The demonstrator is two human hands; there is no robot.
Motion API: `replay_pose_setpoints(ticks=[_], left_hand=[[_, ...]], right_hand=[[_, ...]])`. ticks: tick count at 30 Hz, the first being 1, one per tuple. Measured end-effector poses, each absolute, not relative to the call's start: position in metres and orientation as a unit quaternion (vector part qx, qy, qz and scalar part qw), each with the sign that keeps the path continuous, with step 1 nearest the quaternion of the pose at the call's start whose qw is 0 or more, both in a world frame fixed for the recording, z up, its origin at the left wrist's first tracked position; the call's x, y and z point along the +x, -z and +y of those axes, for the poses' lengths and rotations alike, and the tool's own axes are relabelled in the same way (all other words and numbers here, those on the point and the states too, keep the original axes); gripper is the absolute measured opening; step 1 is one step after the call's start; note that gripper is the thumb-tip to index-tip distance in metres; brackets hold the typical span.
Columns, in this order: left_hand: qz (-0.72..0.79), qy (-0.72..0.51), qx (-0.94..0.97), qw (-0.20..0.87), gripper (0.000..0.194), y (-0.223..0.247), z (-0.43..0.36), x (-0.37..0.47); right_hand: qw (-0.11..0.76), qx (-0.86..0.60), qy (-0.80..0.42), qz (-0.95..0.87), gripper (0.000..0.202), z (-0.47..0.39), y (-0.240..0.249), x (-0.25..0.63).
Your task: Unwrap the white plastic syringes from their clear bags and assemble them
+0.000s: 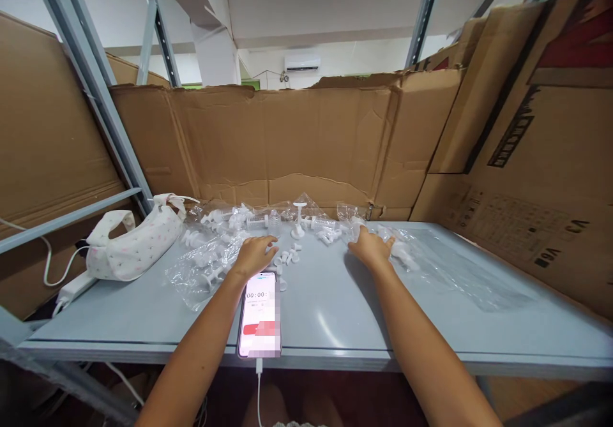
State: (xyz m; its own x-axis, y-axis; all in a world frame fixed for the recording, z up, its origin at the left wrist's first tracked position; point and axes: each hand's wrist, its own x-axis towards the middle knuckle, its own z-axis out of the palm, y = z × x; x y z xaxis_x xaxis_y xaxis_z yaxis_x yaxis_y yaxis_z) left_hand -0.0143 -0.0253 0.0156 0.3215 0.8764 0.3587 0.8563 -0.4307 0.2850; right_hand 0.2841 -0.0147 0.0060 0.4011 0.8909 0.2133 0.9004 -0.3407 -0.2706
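Note:
My left hand (256, 254) hovers palm down over the table, its fingers apart and slightly bent. Beside its fingertips lie several small white plastic pieces (287, 256). A phone (260, 315) showing a timer lies just below that wrist. My right hand (372, 249) reaches to the back of the table, fingers spread, beside clear plastic bags with white parts (405, 254). Its fingertips are partly hidden, and whether they touch a bag I cannot tell. Between the hands, farther back, a white plastic part with a flat top (298, 221) stands upright.
Clear bags of white parts (211, 258) lie at the left, near a white patterned cloth item (136, 248) and a white power strip (76, 290). A flat clear bag (469, 280) spreads at the right. Cardboard walls (287, 140) enclose the grey table (325, 325).

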Motion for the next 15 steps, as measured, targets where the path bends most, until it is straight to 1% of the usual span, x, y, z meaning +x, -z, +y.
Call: replay_pose_setpoints(ticks=[3,6,10,12,13,15], left_hand=[[0.533,-0.237,0.812,0.018,0.036,-0.017,-0.027,-0.014],[0.534,-0.243,0.809,0.016,0.034,-0.017,-0.027,-0.014],[0.528,-0.263,0.807,0.004,0.032,-0.015,-0.026,-0.013],[0.527,-0.306,0.792,-0.019,0.035,-0.016,-0.026,-0.013],[0.528,-0.341,0.777,-0.028,0.038,-0.016,-0.026,-0.013],[0.523,-0.424,0.739,-0.013,0.049,-0.019,-0.027,-0.014]], right_hand=[[0.244,-0.804,-0.006,-0.542,0.053,-0.016,-0.008,0.287],[0.318,-0.794,0.012,-0.518,0.051,-0.018,-0.011,0.291],[0.481,-0.719,0.045,-0.5,0.05,-0.022,-0.018,0.289],[0.548,-0.664,0.061,-0.505,0.051,-0.028,-0.023,0.284],[0.567,-0.642,0.072,-0.511,0.052,-0.031,-0.024,0.28],[0.57,-0.619,0.091,-0.532,0.053,-0.038,-0.027,0.272]])
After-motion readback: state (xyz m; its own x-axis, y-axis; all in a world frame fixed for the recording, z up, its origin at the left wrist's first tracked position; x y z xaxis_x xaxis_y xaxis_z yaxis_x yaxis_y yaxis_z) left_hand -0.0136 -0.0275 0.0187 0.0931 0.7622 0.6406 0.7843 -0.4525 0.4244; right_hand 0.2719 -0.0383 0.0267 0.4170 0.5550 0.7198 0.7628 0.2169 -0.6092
